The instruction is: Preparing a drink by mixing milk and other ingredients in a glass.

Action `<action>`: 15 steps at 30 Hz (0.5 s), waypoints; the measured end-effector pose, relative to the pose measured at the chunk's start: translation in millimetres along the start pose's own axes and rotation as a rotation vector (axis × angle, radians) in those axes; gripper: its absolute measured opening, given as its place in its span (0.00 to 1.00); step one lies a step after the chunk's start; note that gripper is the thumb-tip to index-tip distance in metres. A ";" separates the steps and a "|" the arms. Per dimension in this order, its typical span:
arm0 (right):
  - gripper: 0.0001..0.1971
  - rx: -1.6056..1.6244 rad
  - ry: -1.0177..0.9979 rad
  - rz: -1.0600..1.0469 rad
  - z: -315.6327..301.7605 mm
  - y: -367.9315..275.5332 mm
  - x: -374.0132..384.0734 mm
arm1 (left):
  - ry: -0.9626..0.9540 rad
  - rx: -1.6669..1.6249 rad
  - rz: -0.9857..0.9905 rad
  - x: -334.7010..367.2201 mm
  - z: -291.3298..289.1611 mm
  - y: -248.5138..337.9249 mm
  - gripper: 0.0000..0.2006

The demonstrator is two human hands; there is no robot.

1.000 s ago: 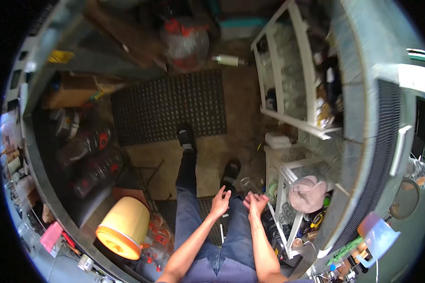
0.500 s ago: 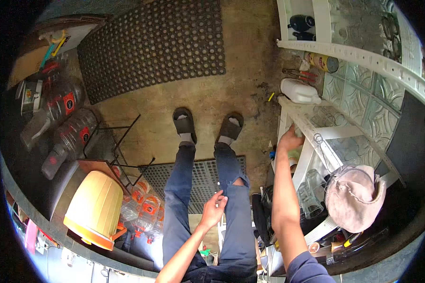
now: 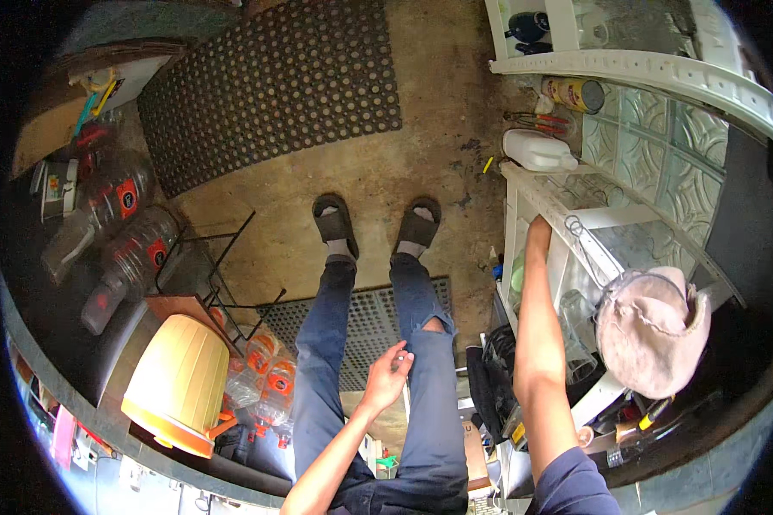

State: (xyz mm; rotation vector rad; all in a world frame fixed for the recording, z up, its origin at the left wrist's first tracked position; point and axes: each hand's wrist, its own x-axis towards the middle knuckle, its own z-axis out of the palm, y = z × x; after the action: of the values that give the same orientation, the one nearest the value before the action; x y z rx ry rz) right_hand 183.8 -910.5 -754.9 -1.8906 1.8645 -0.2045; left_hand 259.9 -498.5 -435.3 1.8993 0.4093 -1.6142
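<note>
My left hand (image 3: 388, 378) hangs in front of my right thigh, its fingers curled inward. Something small and pale shows at its fingertips, too small to name. To the right, my right arm stretches down into a white metal shelf rack (image 3: 567, 225). Behind the rack's edge my right hand (image 3: 538, 230) is mostly hidden, its fingers out of sight. Clear glass jars (image 3: 578, 322) stand inside the rack, close to that forearm. A pale cloth hat (image 3: 653, 330) sits on the rack's near corner post.
A white plastic jug (image 3: 537, 151), red-handled pliers (image 3: 537, 120) and a yellow can (image 3: 574, 94) lie beyond the rack. Left are a yellow water cooler (image 3: 176, 373), a black wire stand (image 3: 219, 257) and large plastic bottles (image 3: 124, 202). Black rubber mats (image 3: 275, 86) cover some floor.
My right hand has gone deeper into the rack, behind its edge. The view has shifted slightly. My left hand stays in nearly the same place.
</note>
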 end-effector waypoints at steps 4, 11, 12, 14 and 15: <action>0.14 0.047 -0.366 0.250 -78.4 -86.1 -108.3 | 0.001 0.014 0.044 -15.0 -5.5 13.4 0.26; 0.10 0.693 -0.036 0.471 -211.1 -149.1 -150.6 | 0.031 0.005 0.142 -27.7 -17.9 42.5 0.23; 0.16 0.625 0.058 0.541 -207.1 -139.7 -127.6 | 0.034 0.000 0.150 -28.9 -18.3 44.9 0.23; 0.27 0.620 0.066 0.559 -190.4 -116.0 -85.8 | 0.039 -0.038 0.128 -32.9 -21.3 46.9 0.23; 0.29 0.711 0.098 0.557 -177.6 -103.5 -67.7 | 0.033 -0.042 0.115 -35.1 -23.4 45.8 0.23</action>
State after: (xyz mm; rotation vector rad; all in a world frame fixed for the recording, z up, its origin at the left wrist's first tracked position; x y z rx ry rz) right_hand 197.5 -888.5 -540.1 -0.8751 1.9452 -0.6705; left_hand 297.8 -514.0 -388.3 1.8855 0.3379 -1.4901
